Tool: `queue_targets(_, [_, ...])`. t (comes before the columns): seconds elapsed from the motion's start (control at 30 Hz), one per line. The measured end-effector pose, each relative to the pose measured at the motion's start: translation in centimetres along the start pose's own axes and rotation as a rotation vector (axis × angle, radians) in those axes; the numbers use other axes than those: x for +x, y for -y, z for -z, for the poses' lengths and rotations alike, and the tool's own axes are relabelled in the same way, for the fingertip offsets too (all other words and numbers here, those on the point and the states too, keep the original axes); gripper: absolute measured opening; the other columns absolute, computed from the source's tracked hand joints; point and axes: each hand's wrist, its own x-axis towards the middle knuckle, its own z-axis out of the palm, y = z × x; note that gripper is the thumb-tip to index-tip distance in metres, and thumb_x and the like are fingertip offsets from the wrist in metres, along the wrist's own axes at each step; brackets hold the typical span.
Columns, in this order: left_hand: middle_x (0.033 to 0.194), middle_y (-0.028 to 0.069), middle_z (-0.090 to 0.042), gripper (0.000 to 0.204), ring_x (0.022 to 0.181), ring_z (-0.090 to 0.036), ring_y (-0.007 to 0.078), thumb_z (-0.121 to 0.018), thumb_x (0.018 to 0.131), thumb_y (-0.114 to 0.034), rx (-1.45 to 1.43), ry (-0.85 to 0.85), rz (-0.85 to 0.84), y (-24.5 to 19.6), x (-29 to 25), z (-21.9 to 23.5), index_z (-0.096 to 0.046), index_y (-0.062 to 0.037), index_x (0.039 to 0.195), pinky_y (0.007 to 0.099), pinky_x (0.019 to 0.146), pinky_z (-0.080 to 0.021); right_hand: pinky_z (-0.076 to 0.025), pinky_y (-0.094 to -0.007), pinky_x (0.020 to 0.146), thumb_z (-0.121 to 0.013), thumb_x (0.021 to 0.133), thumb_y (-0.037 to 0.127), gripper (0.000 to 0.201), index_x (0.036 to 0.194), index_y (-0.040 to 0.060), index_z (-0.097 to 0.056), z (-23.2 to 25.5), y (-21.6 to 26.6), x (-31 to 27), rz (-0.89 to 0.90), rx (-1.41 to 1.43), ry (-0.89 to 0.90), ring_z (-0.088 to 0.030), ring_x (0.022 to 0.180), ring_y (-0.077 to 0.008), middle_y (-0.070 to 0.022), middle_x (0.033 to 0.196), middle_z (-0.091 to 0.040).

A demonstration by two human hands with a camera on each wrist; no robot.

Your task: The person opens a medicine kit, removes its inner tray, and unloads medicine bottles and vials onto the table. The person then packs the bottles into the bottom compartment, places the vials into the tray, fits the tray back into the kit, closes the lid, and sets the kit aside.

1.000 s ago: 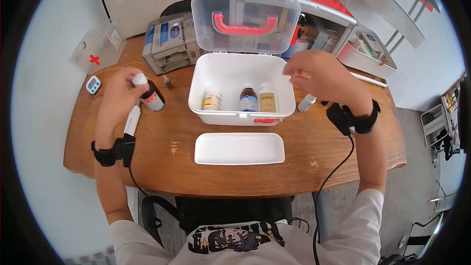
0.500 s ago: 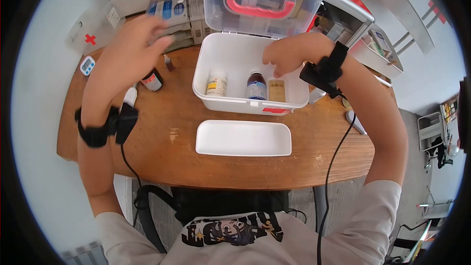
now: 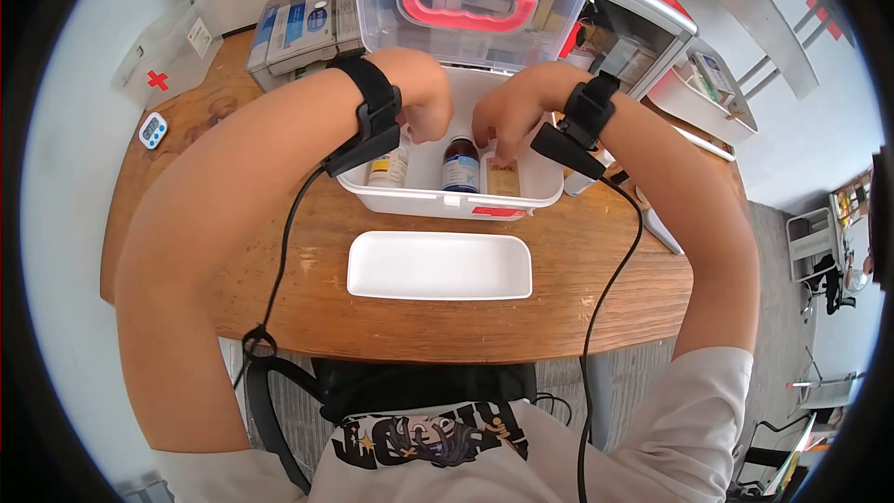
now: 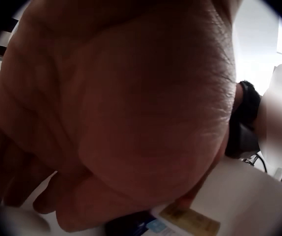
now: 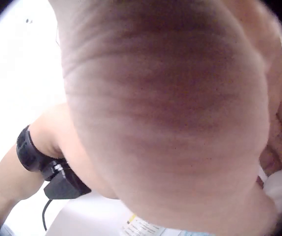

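Both your hands are down inside the white box (image 3: pixel 400 202), in the upper middle of the head view. Your left hand (image 3: pixel 424 98) hangs bent over the yellow-and-white-labelled bottle (image 3: pixel 388 169) at the box's left end; whether the fingers grip its top, I can't tell, as your hand hides it. Your right hand (image 3: pixel 512 112) has the tan-labelled bottle (image 3: pixel 504 179) by its white cap (image 5: pixel 280 191), thumb and fingers around it at the right edge of the right wrist view, and that bottle stands upright in the right part of the box. Between your hands, the blue-labelled brown bottle (image 3: pixel 461 172) stands upright. Behind, the clear lid (image 3: pixel 470 42) is up, its red handle (image 3: pixel 466 19) at top centre, while the white tray (image 3: pixel 440 265) lies in front, mid-frame, on the wooden table (image 3: pixel 400 331).
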Motion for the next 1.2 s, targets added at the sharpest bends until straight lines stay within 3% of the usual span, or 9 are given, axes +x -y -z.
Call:
queue_targets(0.37, [0.113,0.0073,-0.070,0.048,0.097,-0.068,0.0232,-0.078,0.077,-0.042,0.081,0.256,-0.071,-0.7,2.4,-0.4,-0.072,-0.0114,0.114,0.0358,0.085,-0.051,-0.053,-0.0315,0.073,-0.079,0.074,0.038,0.071,0.129,-0.0007,-0.057,-0.5,-0.4,-0.6,-0.003,0.244,0.034,-0.066,0.089,-0.0221,-0.0127,0.103,-0.067])
queue_targets(0.53, [0.104,0.0172,-0.068,0.058,0.082,-0.069,0.0262,-0.075,0.083,-0.034,-0.117,0.291,-0.218,0.7,3.9,-0.8,-0.061,0.0080,0.120,0.0375,0.071,-0.054,-0.053,-0.0308,0.069,-0.082,0.073,0.038,0.069,0.125,-0.0017,-0.058,0.5,0.8,-1.3,0.008,0.182,0.043,-0.065,0.083,-0.0208,-0.0119,0.098,-0.065])
queue_targets(0.63, [0.110,0.0192,-0.066,0.062,0.081,-0.070,0.0274,-0.075,0.081,-0.034,-0.144,0.260,-0.358,1.7,2.9,0.5,-0.058,0.0071,0.124,0.0386,0.075,-0.054,-0.052,-0.0306,0.067,-0.084,0.073,0.034,0.065,0.121,-0.0013,-0.060,0.4,1.2,-1.8,0.024,0.197,0.030,-0.064,0.080,-0.0198,-0.0108,0.094,-0.065])
queue_targets(0.7, [0.115,0.0196,-0.063,0.060,0.092,-0.068,0.0282,-0.074,0.081,-0.035,-0.189,0.155,-0.378,2.6,-1.6,1.1,-0.058,0.0029,0.124,0.0385,0.083,-0.052,-0.051,-0.0306,0.066,-0.084,0.072,0.032,0.062,0.119,-0.0012,-0.061,0.3,1.0,-2.3,0.035,0.237,0.011,-0.064,0.079,-0.0194,-0.0103,0.093,-0.065])
queue_targets(0.8, [0.117,0.0156,-0.061,0.043,0.106,-0.061,0.0275,-0.071,0.083,-0.024,-0.283,-0.442,-0.422,4.8,-5.7,0.0,-0.058,-0.0010,0.117,0.0380,0.088,-0.049,-0.051,-0.0311,0.066,-0.084,0.071,0.028,0.056,0.115,0.0012,-0.063,-0.3,0.7,-3.9,0.094,0.268,-0.075,-0.063,0.076,-0.0192,-0.0101,0.096,-0.063])
queue_targets(0.9, [0.111,0.0112,-0.062,0.038,0.100,-0.059,0.0251,-0.069,0.082,-0.011,-0.395,-0.923,-0.448,6.8,-8.9,-2.6,-0.056,-0.0025,0.117,0.0353,0.086,-0.048,-0.051,-0.0322,0.064,-0.080,0.075,0.024,0.042,0.108,0.0040,-0.064,-1.9,0.6,-6.9,0.157,0.320,-0.303,-0.062,0.078,-0.0170,-0.0077,0.100,-0.061])
queue_targets(0.93, [0.108,0.0094,-0.061,0.038,0.097,-0.058,0.0221,-0.069,0.082,-0.009,-0.512,-0.970,-0.414,7.3,-10.4,-3.3,-0.056,-0.0029,0.118,0.0331,0.085,-0.047,-0.051,-0.0315,0.066,-0.076,0.078,0.018,0.034,0.106,0.0048,-0.063,-3.1,0.5,-7.9,0.226,0.213,-0.573,-0.060,0.081,-0.0154,-0.0058,0.101,-0.060])
queue_targets(0.97, [0.106,0.0075,-0.061,0.039,0.094,-0.058,0.0190,-0.069,0.082,-0.008,-0.631,-1.013,-0.381,7.7,-12.0,-4.1,-0.056,-0.0033,0.118,0.0310,0.084,-0.047,-0.050,-0.0308,0.067,-0.073,0.080,0.012,0.027,0.104,0.0057,-0.063,-4.3,0.6,-9.1,0.289,0.099,-0.840,-0.059,0.083,-0.0138,-0.0039,0.102,-0.059])
queue_targets(1.2, [0.104,0.0049,-0.059,0.034,0.089,-0.057,0.0119,-0.066,0.084,0.002,-1.134,-0.961,-0.206,10.8,-15.8,-13.9,-0.055,-0.0017,0.116,0.0254,0.076,-0.049,-0.047,-0.0277,0.075,-0.069,0.081,0.001,0.022,0.102,0.0037,-0.060,-13.7,2.3,-20.8,0.121,0.495,-1.472,-0.056,0.083,-0.0144,-0.0036,0.094,-0.057])
